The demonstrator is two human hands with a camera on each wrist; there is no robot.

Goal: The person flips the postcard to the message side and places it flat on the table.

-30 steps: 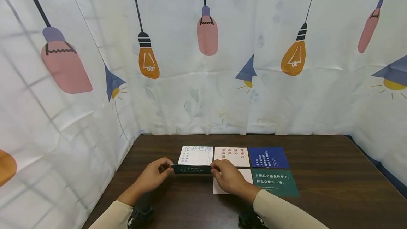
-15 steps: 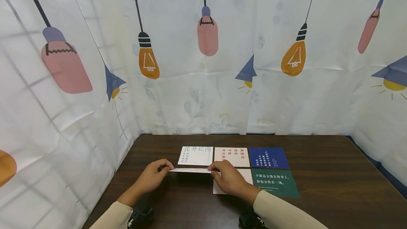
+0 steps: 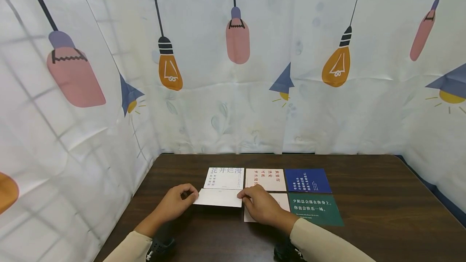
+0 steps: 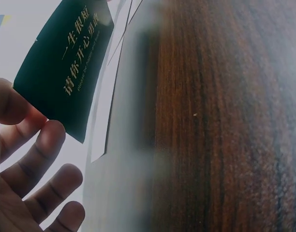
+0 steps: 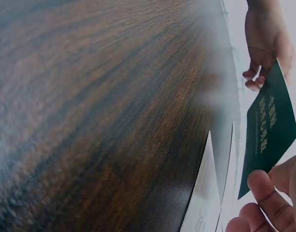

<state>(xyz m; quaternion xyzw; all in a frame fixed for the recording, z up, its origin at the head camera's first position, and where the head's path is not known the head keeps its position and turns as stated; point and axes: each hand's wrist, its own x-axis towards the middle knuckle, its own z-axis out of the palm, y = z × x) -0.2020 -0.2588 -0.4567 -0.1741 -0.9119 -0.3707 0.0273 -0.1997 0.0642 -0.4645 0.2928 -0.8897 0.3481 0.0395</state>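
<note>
Between both hands is a card, its white side (image 3: 217,198) facing up in the head view and its dark green side (image 4: 66,67) with gold lettering showing in the wrist views. My left hand (image 3: 175,203) pinches its left end between thumb and index finger; the other fingers are spread away from it in the left wrist view. The right hand (image 3: 263,203) pinches the opposite end, above a pale card (image 3: 250,216) that it partly covers. The held card is tilted and raised off the table, its far edge meeting the near edge of a white lettered card (image 3: 224,177) in the head view.
Right of the white lettered card lie a pale card with red writing (image 3: 267,176) and a blue card (image 3: 308,180). A green card (image 3: 316,209) lies in the nearer row. The dark wooden table (image 3: 382,205) meets a lamp-patterned curtain (image 3: 204,120) behind.
The held card has turned over between the fingers: its green side faced me, then it was seen edge-on, now its white side shows. Both hands have hardly moved.
</note>
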